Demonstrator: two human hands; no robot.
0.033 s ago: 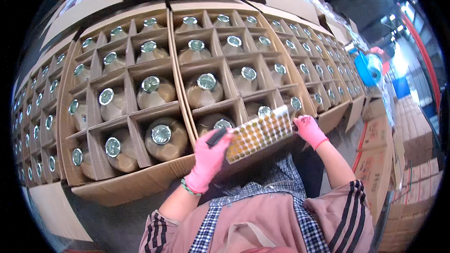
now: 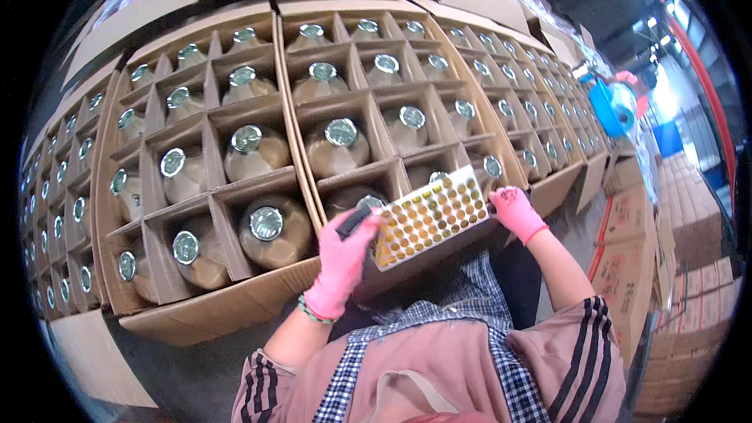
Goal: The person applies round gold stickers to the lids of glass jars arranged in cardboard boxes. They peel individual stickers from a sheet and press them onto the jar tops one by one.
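A row of open cardboard boxes spans the left and centre of the frame and bends away toward the upper right, each box parted by upright cardboard dividers. At the lower centre a person in a dusty-pink shirt and a checked apron faces the row. More boxes, closed and stacked, stand along the right side of the frame. From here one counts a single clear glass bottle to each nearby compartment, upright, its silvery top facing up. A blue object shows at the upper right, too small to identify.

Right of centre, at the near edge of the middle box, is the pale sheet bearing rows of round, yellow-gold stickers; it is tilted, its right end higher, and partly covers the front bottles. The left hand, in a pink glove, lies at the sheet's left edge, its fingers closed about a short black object. The right hand, likewise gloved, is at the sheet's right edge with fingers bent together; an onlooker cannot tell whether they pinch the sheet, a sticker or nothing. A patterned band circles the left wrist.
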